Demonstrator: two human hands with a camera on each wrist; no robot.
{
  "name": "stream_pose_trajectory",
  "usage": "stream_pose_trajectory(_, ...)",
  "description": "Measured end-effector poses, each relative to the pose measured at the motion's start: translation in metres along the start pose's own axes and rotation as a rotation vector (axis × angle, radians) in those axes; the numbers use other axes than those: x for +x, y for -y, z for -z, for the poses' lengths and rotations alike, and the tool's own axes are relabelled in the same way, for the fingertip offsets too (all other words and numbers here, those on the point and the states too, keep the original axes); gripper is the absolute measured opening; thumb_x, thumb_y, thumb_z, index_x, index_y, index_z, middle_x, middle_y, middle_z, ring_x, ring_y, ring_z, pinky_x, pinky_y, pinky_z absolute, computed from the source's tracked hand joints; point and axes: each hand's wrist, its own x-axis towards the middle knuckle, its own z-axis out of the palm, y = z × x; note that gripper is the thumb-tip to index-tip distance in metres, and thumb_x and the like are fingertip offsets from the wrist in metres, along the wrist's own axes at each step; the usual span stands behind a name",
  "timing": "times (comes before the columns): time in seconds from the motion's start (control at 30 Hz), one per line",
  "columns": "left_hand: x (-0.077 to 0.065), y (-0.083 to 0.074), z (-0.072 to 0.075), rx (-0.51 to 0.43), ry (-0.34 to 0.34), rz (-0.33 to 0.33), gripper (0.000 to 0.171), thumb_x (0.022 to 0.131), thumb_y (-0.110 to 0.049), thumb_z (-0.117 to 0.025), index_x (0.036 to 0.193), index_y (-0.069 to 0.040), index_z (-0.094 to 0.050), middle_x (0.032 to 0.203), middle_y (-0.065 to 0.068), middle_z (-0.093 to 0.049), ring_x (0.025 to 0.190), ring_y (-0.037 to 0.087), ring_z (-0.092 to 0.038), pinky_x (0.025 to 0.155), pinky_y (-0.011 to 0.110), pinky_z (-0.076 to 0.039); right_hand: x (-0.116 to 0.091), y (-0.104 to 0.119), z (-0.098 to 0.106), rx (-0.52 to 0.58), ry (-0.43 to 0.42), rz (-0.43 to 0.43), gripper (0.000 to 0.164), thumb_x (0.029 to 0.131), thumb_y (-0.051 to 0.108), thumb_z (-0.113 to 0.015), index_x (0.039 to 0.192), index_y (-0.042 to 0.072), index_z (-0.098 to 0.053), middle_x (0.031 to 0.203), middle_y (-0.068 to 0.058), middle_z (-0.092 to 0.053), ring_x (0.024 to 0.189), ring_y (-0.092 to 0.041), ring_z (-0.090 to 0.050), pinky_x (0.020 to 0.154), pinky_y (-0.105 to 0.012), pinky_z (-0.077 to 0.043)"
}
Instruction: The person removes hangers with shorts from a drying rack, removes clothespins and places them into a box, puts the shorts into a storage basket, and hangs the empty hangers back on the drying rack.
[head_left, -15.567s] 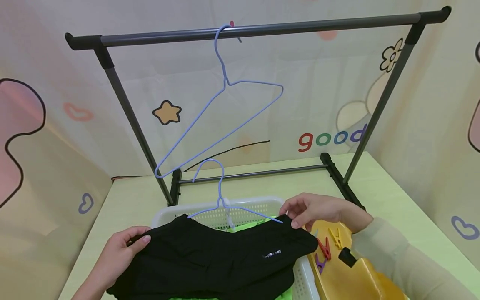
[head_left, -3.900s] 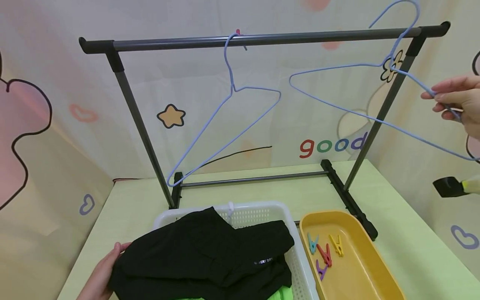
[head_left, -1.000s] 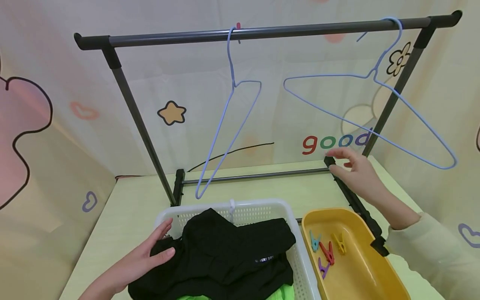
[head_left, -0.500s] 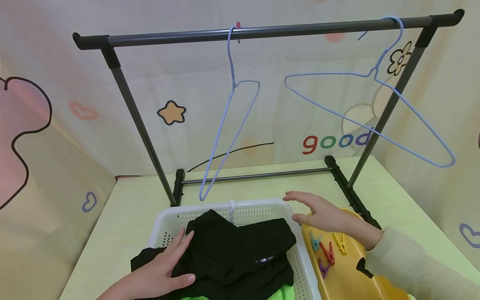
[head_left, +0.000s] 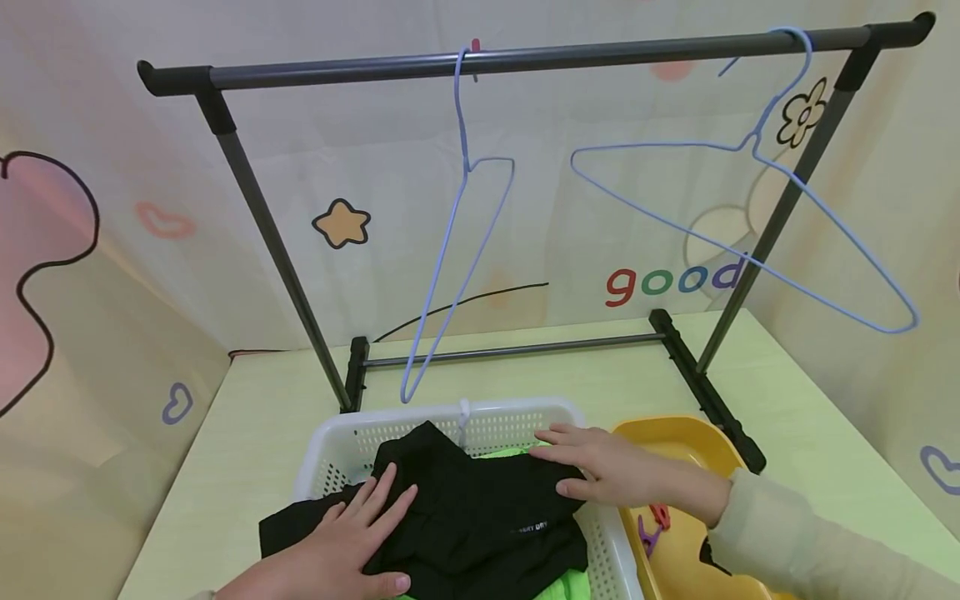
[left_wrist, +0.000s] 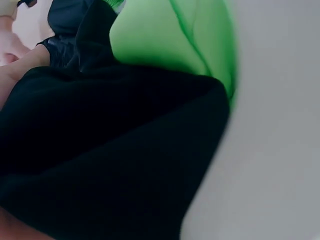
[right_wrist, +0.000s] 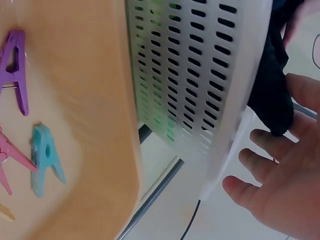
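Note:
A black garment (head_left: 480, 508) with small white lettering lies bunched over brighter green cloth (head_left: 566, 587) in a white perforated basket (head_left: 318, 462). My left hand (head_left: 337, 542) rests on its left part, fingers spread. At the garment's right end is my right hand (head_left: 611, 468), fingers extended; the right wrist view shows the dark cloth (right_wrist: 272, 95) between thumb and fingers, not gripped. Two blue wire hangers hang from the rack's rail: one hanger (head_left: 466, 165) near the middle, turned nearly edge-on, the other hanger (head_left: 755, 135) at the right end.
A black rack (head_left: 600, 55) stands behind the basket on a pale green table (head_left: 225, 450). Right of the basket, a yellow tray (head_left: 678, 427) holds several clothespins, among them a purple clothespin (right_wrist: 19, 75) and a teal clothespin (right_wrist: 46, 157). My right forearm passes over the tray.
A hanger first seen at the garment was carried by my right hand and now hangs at the rail's right. Since then my right hand came down-left, while my left slid right over the cloth.

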Motion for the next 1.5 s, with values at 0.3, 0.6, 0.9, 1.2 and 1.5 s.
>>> stream_pose_trajectory(0.3, 0.006, 0.002, -0.011, 0.129, 0.055, -0.008, 0.082, 0.079, -0.061, -0.047, 0.142, -0.021, -0.014, 0.148, 0.016, -0.002, 0.132, 0.04, -0.018, 0.09, 0.061, -0.028, -0.002, 0.004, -0.009, -0.247, 0.084, 0.013, 0.042, 0.088, 0.025, -0.052, 0.129, 0.019, -0.046, 0.135, -0.007, -0.044, 0.126, -0.032, -0.035, 0.098, -0.057, -0.026)
stream_pose_trajectory(0.6, 0.007, 0.012, -0.029, 0.259, 0.089, -0.013, 0.088, 0.073, -0.064, -0.052, 0.142, -0.025, -0.014, 0.148, 0.015, -0.006, 0.13, 0.037, -0.024, 0.085, 0.058, -0.036, 0.001, 0.008, -0.018, -0.34, 0.129, -0.013, 0.039, 0.085, 0.031, -0.056, 0.124, 0.024, -0.052, 0.128, -0.001, -0.051, 0.125, -0.025, -0.04, 0.1, -0.058, -0.021)
stream_pose_trajectory(0.9, 0.01, 0.023, -0.044, 0.252, 0.133, 0.005, 0.083, 0.075, -0.066, -0.046, 0.141, -0.031, -0.012, 0.149, 0.009, -0.006, 0.129, 0.037, -0.025, 0.084, 0.056, -0.037, 0.005, 0.01, -0.026, -0.493, 0.145, -0.007, 0.039, 0.084, 0.036, -0.056, 0.123, 0.029, -0.052, 0.126, 0.003, -0.053, 0.122, -0.019, -0.044, 0.101, -0.056, -0.022)
stream_pose_trajectory(1.2, 0.012, 0.032, -0.058, 0.219, 0.191, 0.014, 0.073, 0.079, -0.067, -0.038, 0.14, -0.035, -0.014, 0.149, 0.002, -0.008, 0.131, 0.037, -0.021, 0.088, 0.059, -0.033, 0.012, 0.017, -0.033, -0.618, 0.228, -0.057, 0.039, 0.083, 0.042, -0.055, 0.121, 0.034, -0.053, 0.125, 0.007, -0.053, 0.12, -0.016, -0.046, 0.102, -0.052, -0.024)
stream_pose_trajectory(1.5, 0.008, 0.036, -0.066, 0.223, 0.148, -0.045, 0.065, 0.084, -0.064, -0.031, 0.14, -0.033, -0.019, 0.149, 0.003, -0.012, 0.131, 0.038, -0.021, 0.088, 0.059, -0.033, 0.016, 0.022, -0.04, -0.686, 0.277, -0.08, 0.037, 0.083, 0.042, -0.055, 0.119, 0.036, -0.053, 0.124, 0.008, -0.054, 0.12, -0.015, -0.046, 0.102, -0.049, -0.027)
